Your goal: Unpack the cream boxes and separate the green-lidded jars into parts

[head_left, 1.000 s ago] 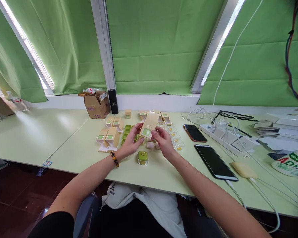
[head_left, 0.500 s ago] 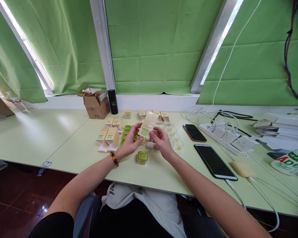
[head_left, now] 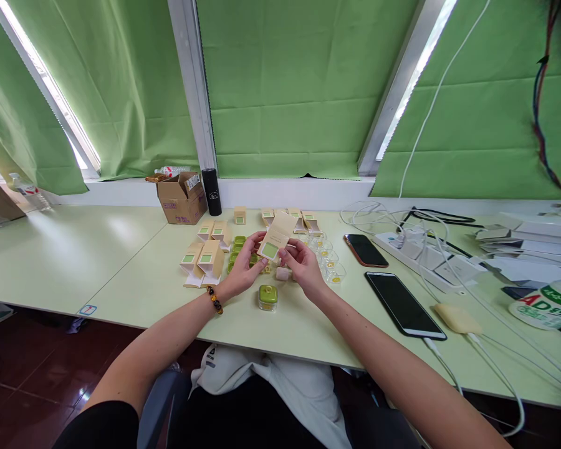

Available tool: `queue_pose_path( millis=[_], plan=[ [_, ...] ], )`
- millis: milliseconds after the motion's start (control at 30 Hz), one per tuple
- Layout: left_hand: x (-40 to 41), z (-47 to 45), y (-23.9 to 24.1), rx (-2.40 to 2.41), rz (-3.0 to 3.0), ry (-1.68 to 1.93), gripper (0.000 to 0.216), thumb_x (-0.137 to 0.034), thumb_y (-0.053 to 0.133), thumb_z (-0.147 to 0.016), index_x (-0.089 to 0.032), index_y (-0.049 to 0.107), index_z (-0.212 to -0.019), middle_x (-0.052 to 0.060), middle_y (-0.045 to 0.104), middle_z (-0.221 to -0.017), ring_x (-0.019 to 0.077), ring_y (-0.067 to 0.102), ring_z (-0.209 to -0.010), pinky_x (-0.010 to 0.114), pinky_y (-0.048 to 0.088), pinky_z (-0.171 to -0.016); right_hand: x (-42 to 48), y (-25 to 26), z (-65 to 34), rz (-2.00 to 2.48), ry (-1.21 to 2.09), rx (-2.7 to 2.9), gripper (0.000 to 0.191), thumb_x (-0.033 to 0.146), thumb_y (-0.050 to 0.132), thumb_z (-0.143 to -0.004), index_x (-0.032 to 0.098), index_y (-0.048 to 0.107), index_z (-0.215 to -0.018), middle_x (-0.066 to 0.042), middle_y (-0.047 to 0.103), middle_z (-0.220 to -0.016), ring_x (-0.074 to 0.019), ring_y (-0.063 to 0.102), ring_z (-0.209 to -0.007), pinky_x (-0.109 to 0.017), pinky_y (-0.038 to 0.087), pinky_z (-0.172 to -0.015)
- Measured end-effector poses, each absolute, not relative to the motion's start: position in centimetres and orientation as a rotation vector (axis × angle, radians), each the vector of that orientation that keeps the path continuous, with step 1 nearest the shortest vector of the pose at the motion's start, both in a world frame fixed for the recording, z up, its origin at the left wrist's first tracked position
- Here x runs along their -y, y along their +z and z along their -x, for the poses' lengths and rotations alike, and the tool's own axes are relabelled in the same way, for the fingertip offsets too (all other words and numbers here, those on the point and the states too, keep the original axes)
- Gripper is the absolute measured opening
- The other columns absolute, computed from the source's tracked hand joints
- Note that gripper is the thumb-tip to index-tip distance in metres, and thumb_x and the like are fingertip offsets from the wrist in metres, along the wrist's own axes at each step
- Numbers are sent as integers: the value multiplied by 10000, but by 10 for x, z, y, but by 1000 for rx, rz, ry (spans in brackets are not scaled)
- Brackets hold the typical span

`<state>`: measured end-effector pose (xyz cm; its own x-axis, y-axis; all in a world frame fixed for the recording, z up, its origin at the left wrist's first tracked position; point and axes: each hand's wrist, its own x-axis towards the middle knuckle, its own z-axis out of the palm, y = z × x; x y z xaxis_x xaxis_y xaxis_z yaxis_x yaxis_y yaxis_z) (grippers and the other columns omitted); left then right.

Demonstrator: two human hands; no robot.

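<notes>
Both hands hold one small tan carton with a green label above the pale green table. My left hand, with a bead bracelet at the wrist, pinches the carton's left lower edge. My right hand grips its right side with closed fingers. Just below the hands a small green-lidded jar stands on the table, and a pinkish block lies beside my right hand. Green jar lids sit behind my left hand.
More tan cartons stand left of the hands and in a row at the back. Small clear cups are to the right. Two phones, a power strip with white cables, a cardboard box and a black cylinder surround them.
The carton has sunk a little and tilted toward me between both hands. The hands stay in nearly the same place.
</notes>
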<state>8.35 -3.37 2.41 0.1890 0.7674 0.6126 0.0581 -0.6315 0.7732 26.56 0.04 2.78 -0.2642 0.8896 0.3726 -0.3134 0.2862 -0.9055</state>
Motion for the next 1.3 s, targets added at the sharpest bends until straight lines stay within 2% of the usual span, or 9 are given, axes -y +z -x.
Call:
queue_pose_path(
  millis=[367,567,833,1000,1167,1300],
  plan=[
    [29,-83,20,-757,-1846,1515,590,-382,660,-963,-262,424,-1491,122,503,-1512,284,504,-1386,462,417,-1185,2,27,-264,600,1323,1377,622,637,895,-708,265,611,-1116,-67,818,-1023,-237,771,-951,-397,617,-883],
    [31,-83,22,-759,-1837,1503,552,-378,640,-972,-267,421,-1467,115,502,-1501,273,506,-1383,439,446,-1159,2,27,-264,606,1336,1382,638,642,901,-695,257,625,-1124,-73,821,-1014,-240,769,-936,-406,617,-873],
    [33,-84,24,-746,-1811,1498,565,-266,637,-928,-248,434,-1455,112,513,-1489,268,522,-1356,448,453,-1153,1,26,-263,596,1368,1357,634,637,909,-686,254,638,-1113,-78,822,-1030,-251,774,-955,-412,620,-877],
    [33,-85,24,-756,-1810,1496,592,-215,618,-891,-248,435,-1453,109,515,-1497,276,519,-1376,468,449,-1171,0,25,-263,610,1362,1365,624,632,903,-695,251,639,-1112,-79,821,-1030,-247,774,-921,-396,621,-833],
    [35,-84,24,-776,-1839,1463,706,-140,610,-837,-271,423,-1505,109,485,-1554,291,495,-1413,471,466,-1139,-2,24,-264,649,1356,1344,599,666,871,-719,241,672,-1092,-50,811,-886,-220,752,-800,-358,602,-737],
    [35,-82,23,-781,-1867,1440,699,-225,631,-904,-291,398,-1560,107,464,-1595,309,478,-1447,480,463,-1148,-3,25,-265,665,1350,1315,604,662,882,-706,238,682,-1087,-38,797,-851,-215,743,-782,-343,590,-706]
  ],
)
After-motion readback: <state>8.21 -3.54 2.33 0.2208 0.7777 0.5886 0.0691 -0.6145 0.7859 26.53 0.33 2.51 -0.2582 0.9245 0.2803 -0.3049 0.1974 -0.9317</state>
